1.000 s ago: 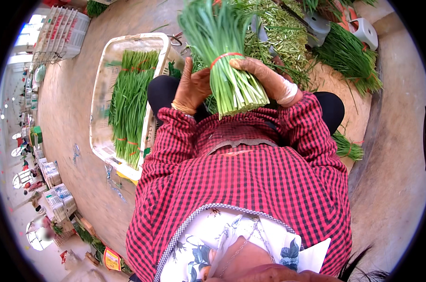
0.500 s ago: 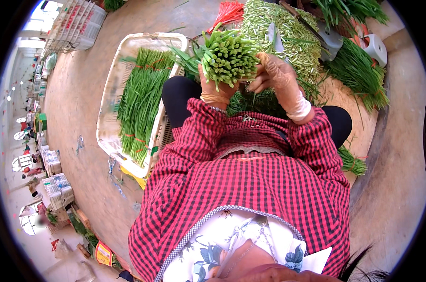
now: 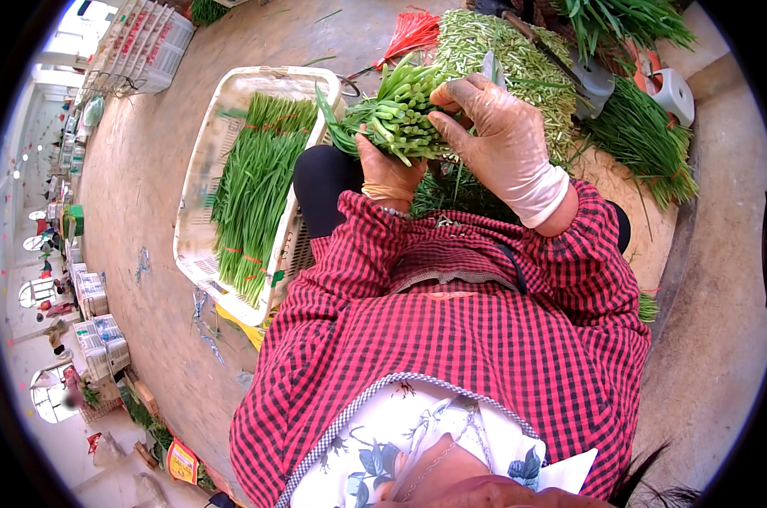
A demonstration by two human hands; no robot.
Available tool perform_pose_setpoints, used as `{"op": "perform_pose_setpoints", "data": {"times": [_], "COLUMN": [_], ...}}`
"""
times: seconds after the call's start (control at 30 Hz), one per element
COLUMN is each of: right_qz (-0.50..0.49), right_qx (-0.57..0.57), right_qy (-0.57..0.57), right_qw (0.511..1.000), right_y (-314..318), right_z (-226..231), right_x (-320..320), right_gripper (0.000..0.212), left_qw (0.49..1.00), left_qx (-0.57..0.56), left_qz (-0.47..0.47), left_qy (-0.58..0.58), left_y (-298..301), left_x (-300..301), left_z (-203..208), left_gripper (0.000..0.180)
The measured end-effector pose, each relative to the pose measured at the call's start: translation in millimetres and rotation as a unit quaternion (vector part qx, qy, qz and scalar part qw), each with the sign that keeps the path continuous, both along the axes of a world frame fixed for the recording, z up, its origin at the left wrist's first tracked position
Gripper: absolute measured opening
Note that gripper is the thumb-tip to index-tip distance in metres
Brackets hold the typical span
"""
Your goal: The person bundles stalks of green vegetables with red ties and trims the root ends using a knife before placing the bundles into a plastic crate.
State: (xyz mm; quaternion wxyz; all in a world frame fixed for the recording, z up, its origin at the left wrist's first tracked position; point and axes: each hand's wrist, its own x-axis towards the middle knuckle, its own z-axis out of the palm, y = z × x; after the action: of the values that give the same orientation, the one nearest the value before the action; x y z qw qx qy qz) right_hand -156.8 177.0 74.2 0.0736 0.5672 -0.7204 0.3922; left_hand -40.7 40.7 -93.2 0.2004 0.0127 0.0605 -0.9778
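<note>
My left hand (image 3: 389, 165), in a thin glove, is wrapped round a thick bunch of garlic chives (image 3: 400, 114). The pale cut ends of the stalks point to the right, and leaves stick out at the left. My gloved right hand (image 3: 506, 127) is at those cut ends, its thumb and forefinger apart at the fingertips; no stalk shows between them. Whether the fingertips touch the ends is hard to tell. Beside my left knee stands a white plastic crate (image 3: 199, 182) holding tied bundles of chives (image 3: 265, 186).
Chopped stalk ends (image 3: 476, 38) lie heaped beyond my hands, with red ties (image 3: 413, 35) to their left. A long dark-handled tool (image 3: 540, 42) crosses the heap. More chives (image 3: 637, 140) lie at the right by a white stool (image 3: 676, 95). Stacked crates (image 3: 146, 46) stand far left.
The bunch has tilted, so its cut ends face right instead of toward me. My right hand has moved up and its thumb and forefinger have spread at the stalk ends.
</note>
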Motion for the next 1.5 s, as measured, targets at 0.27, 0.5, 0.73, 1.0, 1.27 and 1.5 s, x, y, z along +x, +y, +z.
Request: {"op": "perform_pose_setpoints", "data": {"times": [0.27,0.5,0.73,1.0,1.27,1.5], "right_qz": [0.161,0.037,0.009,0.011,0.033,0.119], "right_qx": [-0.028,-0.007,0.054,0.043,0.119,0.102], "right_qy": [-0.491,0.064,0.161,0.129,0.047,-0.512], "right_qw": [0.856,0.997,0.985,0.991,0.991,0.845], "right_y": [5.7,-3.7,-14.6,-13.6,-11.3,38.2], "right_z": [0.7,1.3,-10.9,-13.3,-8.0,-17.5], "right_x": [-23.2,12.1,12.7,8.5,-3.8,-30.6], "right_gripper": [0.010,0.016,0.011,0.010,0.012,0.017], "left_qw": [1.000,0.965,0.960,0.964,0.957,0.979], "left_qx": [-0.013,-0.095,-0.056,-0.028,-0.021,-0.058], "left_qz": [-0.009,0.094,0.080,0.075,0.038,0.116], "left_qy": [0.004,-0.225,-0.263,-0.254,-0.288,-0.160], "left_y": [-1.3,20.7,23.2,24.5,28.6,0.7], "left_x": [0.9,-10.2,-9.1,-6.5,-11.0,5.5], "left_z": [-4.2,30.0,29.9,26.7,19.6,-4.1], "left_gripper": [0.071,0.070,0.071,0.066,0.073,0.065]}}
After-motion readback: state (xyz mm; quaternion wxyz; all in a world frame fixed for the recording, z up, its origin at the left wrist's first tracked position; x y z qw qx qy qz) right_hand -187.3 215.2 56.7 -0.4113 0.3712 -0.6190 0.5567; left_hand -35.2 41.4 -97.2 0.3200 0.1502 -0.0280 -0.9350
